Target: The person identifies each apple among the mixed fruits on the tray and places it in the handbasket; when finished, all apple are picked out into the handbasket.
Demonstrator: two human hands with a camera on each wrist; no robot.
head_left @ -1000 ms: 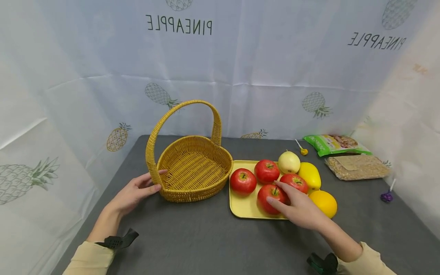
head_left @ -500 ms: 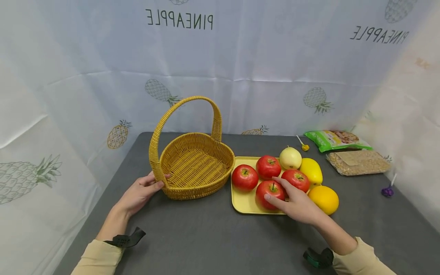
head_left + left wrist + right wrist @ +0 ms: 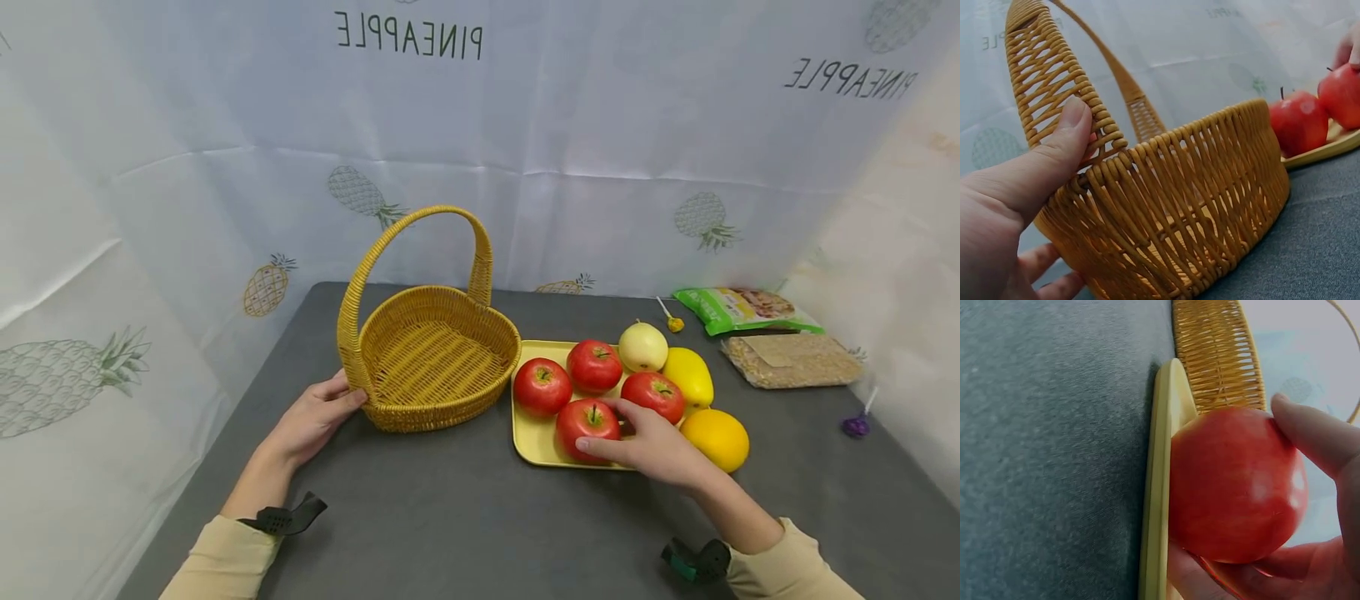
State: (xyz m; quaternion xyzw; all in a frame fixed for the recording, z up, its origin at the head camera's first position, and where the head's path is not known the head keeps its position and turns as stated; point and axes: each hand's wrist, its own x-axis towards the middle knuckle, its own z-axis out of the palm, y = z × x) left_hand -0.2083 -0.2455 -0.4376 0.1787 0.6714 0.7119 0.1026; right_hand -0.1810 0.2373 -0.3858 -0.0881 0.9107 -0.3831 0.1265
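My left hand (image 3: 313,421) holds the yellow wicker basket (image 3: 438,421) at its left side, where the tall handle joins the rim. In the left wrist view the thumb (image 3: 1063,137) lies against the handle's base, and other fingers show lower down by the basket's wall. My right hand (image 3: 660,446) grips the front red apple (image 3: 588,427), which sits in the pale yellow tray (image 3: 536,450). Seen from the right wrist, the thumb is on one side of this apple (image 3: 1235,487) and fingers curl round the other, partly hidden.
Around that apple lie more red apples (image 3: 542,387), a pale round pear (image 3: 642,347), a yellow mango-like fruit (image 3: 688,377) and an orange-yellow round fruit (image 3: 716,439). Farther right are a green packet (image 3: 746,310), a clear bag of grains (image 3: 791,360) and two lollipops, yellow (image 3: 675,323) and purple (image 3: 856,427).
My right hand's fingers have closed in round the front apple. The left fingertips, earlier showing over the basket's rim, now lie behind the handle. The head view has shifted slightly.
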